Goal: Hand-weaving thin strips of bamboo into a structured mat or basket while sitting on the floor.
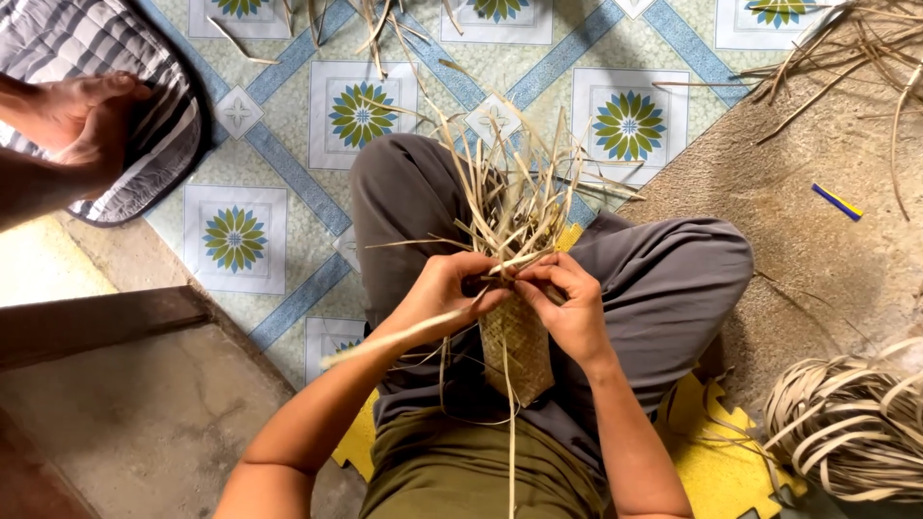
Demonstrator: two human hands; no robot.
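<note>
A small woven straw piece (517,344) rests on my lap, with many loose pale strips (514,197) fanning up from its top edge. My left hand (444,291) grips the left side of the weave and pinches a long strip that trails off to the lower left. My right hand (569,306) holds the right side at the top edge, fingers curled around strips. Both hands meet at the rim of the weave, above my crossed legs in grey trousers (663,279).
Another person's hand (82,120) rests on a striped grey cushion (144,86) at the upper left. A coil of flat strips (851,423) lies at the lower right, loose straw (846,48) at the upper right. A yellow foam mat (716,452) is under me.
</note>
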